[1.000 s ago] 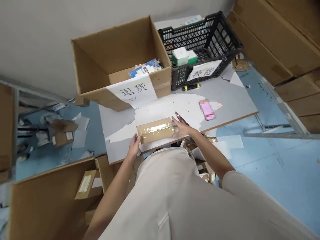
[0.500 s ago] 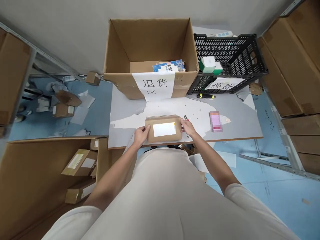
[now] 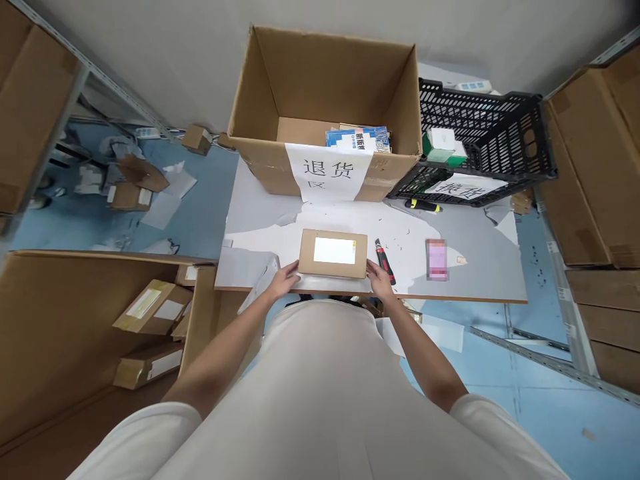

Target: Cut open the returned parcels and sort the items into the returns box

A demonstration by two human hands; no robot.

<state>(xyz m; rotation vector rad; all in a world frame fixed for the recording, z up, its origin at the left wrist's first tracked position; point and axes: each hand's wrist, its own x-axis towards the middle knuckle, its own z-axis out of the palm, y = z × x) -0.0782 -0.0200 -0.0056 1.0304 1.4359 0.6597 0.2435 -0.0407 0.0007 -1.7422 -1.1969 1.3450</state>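
A small brown cardboard box (image 3: 330, 268) with a white label lies near the table's front edge, label side up. My left hand (image 3: 285, 279) is at its lower left corner, fingertips against the side and thumb apart from the fingers. On the opposite side, my right hand (image 3: 380, 279) touches the lower right corner, so the box sits between both hands. A red and black utility knife (image 3: 385, 262) lies just right of the box, close to my right fingers.
A large open carton (image 3: 260, 170) with blue printed packs stands at the back of the table (image 3: 470, 283). Beside it is a black crate (image 3: 543, 153) with green-white boxes. A yellow-black cutter (image 3: 423, 205) and a pink blurred object (image 3: 437, 260) lie right. Lower left, a big carton (image 3: 55, 313) holds several parcels.
The box has been lowered flat onto the table, and my hands have slid to its lower corners. The red utility knife now shows fully. The whole view has shifted slightly.
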